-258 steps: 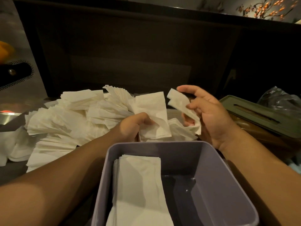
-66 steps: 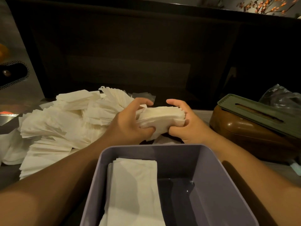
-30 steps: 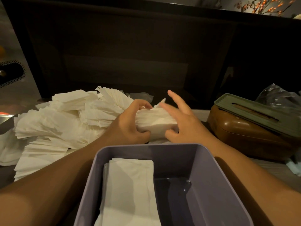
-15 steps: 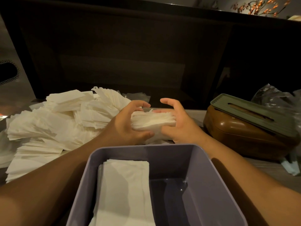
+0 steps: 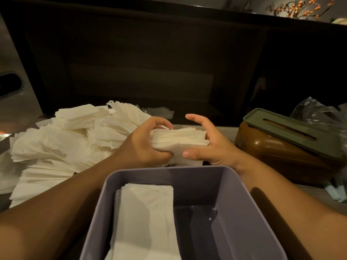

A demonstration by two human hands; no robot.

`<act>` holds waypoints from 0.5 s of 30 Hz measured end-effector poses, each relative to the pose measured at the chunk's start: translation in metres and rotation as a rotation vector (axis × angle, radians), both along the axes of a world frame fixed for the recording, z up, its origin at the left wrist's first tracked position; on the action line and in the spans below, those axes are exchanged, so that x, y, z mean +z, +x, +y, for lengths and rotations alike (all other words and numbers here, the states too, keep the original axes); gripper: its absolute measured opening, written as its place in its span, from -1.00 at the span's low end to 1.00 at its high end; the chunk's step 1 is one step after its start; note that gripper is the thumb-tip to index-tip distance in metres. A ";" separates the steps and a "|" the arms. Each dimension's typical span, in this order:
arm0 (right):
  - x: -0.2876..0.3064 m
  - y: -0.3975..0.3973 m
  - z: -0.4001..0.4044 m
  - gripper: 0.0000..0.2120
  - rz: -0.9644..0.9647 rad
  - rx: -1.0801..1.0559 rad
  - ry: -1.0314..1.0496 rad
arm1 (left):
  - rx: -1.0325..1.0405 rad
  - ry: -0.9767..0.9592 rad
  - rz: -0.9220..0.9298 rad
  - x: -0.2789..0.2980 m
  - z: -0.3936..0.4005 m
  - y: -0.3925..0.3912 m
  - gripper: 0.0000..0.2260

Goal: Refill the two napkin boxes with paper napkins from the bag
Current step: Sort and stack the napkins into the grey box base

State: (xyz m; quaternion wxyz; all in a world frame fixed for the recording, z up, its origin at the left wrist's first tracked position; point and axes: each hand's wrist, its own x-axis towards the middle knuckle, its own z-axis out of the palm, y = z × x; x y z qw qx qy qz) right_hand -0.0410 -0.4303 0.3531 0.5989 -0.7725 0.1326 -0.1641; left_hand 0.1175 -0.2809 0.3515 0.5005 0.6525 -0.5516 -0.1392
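A stack of napkins is held between both hands, above the table and just beyond the far wall of the purple box. The left hand grips the stack's left end — fingers curled over the top edge, thumb pressed along the underside. The right hand cups the right end: its thumb lies under the stack's near edge, while the fingers arch above the top, curved and slightly spread, the uppermost clear of the paper.

Directly beneath the wrists, the purple box stands open; a flat pile of folded napkins fills its left half, and the right half shows bare floor.

Left of the left hand's knuckles, a loose heap of napkins sprawls over the table in fanned bundles.

Right of the right hand, apart from it, sits a brown box with a green slotted lid — lid on. Beyond that, a crumpled clear plastic bag lies at the frame edge
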 end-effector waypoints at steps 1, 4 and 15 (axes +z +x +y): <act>0.000 0.000 0.001 -0.10 -0.009 -0.016 -0.005 | -0.005 0.003 -0.003 -0.001 0.000 0.000 -0.47; 0.002 0.002 0.003 -0.10 -0.062 -0.035 -0.023 | -0.025 0.013 -0.015 0.000 0.000 0.002 -0.46; -0.006 0.004 -0.006 0.08 -0.027 0.115 0.031 | -0.117 -0.013 -0.047 -0.002 -0.001 0.000 -0.45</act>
